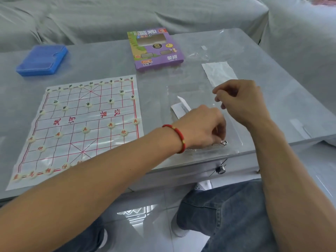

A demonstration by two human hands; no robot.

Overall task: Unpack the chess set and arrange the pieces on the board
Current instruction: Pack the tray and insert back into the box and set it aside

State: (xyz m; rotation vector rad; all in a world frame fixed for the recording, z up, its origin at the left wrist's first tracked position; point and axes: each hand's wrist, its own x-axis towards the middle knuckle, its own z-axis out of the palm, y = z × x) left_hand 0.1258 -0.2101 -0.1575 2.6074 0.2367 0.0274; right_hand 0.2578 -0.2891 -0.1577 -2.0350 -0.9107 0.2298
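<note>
Glossy plastic board [78, 124] lying on the smooth, shiny tabletop [101, 57], printed cardboard box [154, 50] behind it. Clear crinkly bag [218, 51], white paper slip [219, 73], blue plastic case [42, 60], cloth-draped sofa [127, 17] beyond.

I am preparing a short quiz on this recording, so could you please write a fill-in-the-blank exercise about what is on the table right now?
1. The flat plastic case at the table's far left is ____ in colour.
2. The purple cardboard chess box lies ____ the printed white chess board sheet.
3. The beaded bracelet on the left hand's wrist is mainly ____.
4. Both hands, the right hand included, work over a clear ____ bag.

Missing words: blue; beyond; red; plastic
</note>
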